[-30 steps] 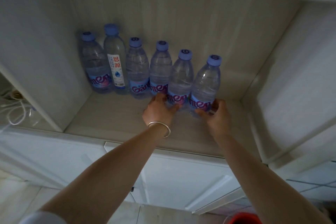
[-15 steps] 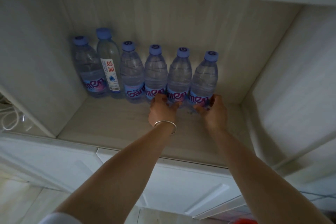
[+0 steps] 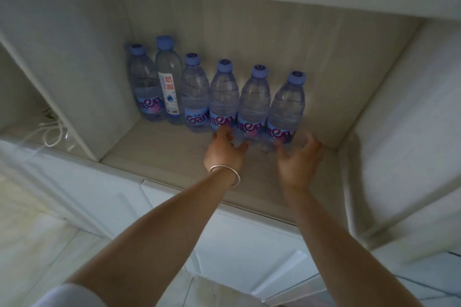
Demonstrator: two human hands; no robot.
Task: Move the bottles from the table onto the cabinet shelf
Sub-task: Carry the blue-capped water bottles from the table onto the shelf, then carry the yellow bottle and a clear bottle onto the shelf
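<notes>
Both hands seemingly open, just before the rightmost bottles

Left wrist: is wearing a thin silver bangle.
Left upper arm: is showing a white sleeve edge.
Forearms: are showing bare.

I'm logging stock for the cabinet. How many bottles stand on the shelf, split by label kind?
Bottles with a purple-and-pink label: 5
Bottle with a white label and red characters: 1
Total on the shelf: 6

All six stand upright in one row and have blue caps.
</notes>
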